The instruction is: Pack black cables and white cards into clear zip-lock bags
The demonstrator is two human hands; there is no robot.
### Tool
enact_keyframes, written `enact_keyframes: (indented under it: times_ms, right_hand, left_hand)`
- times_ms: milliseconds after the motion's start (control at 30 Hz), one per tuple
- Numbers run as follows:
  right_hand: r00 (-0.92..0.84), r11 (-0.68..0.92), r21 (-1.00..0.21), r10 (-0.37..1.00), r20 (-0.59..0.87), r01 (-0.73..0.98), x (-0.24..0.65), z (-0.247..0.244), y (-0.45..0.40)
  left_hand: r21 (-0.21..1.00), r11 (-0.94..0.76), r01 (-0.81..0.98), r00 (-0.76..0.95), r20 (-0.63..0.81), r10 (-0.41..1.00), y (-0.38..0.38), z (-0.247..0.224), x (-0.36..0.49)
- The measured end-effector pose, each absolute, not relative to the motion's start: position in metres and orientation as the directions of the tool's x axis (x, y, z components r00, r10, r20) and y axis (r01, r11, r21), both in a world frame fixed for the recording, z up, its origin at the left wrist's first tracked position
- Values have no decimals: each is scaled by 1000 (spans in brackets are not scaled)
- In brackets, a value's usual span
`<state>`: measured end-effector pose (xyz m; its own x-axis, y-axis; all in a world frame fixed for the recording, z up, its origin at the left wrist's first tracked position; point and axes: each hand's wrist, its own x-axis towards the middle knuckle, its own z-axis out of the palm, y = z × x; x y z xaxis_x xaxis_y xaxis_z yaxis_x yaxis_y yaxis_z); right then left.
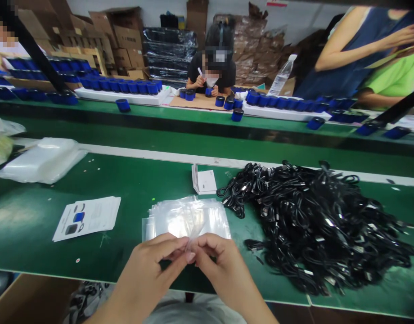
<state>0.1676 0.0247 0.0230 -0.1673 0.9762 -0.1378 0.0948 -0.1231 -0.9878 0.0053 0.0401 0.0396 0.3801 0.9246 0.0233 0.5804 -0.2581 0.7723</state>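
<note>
My left hand [164,254] and my right hand [215,254] meet over the front of the green table. Fingers and thumbs of both pinch the edge of a clear plastic bag [193,227]. Beneath and behind it lies a fanned stack of clear plastic bags [159,218]. Just beyond the stack sits a folded white leaflet [206,181]. To the left is a pile of printed leaflets [92,218] with product pictures. On the right, close to my right hand, spreads a large heap of black cables [315,220], coiled in bundles with metal plugs showing.
A white plastic package [45,159] lies at the left. Behind a pale strip runs a green belt [153,137]. Across it, a person [212,63] holds a pen and a blue container; rows of blue containers [122,85] stand on white trays. Other people are at both sides.
</note>
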Motion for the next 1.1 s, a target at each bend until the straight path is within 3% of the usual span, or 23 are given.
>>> enact_keyframes:
  times_ms: [267,567,700,800,1033,1100]
  right_hand:
    - [-149,57,-938,989,6,342,169,22,19]
    - [-115,177,-817,984,136,549,165,22,16]
    - [-121,321,-728,941,315,606,159,25,10]
    - [-176,366,-705,927,330,607,157,29,7]
    - [-155,331,-505,920,359,797,153,21,19]
    - [-94,261,-504,938,332,823,157,22,25]
  left_hand:
    - [617,-426,662,398,192,897,34,35,14]
    - [484,-429,763,477,28,879,43,37,14]
    - [571,-422,704,499,25,866,45,34,11]
    - [675,-375,635,491,22,871,46,30,11]
    - [749,-344,566,394,121,911,44,20,11]
    - [759,-318,569,337,138,931,44,18,11]
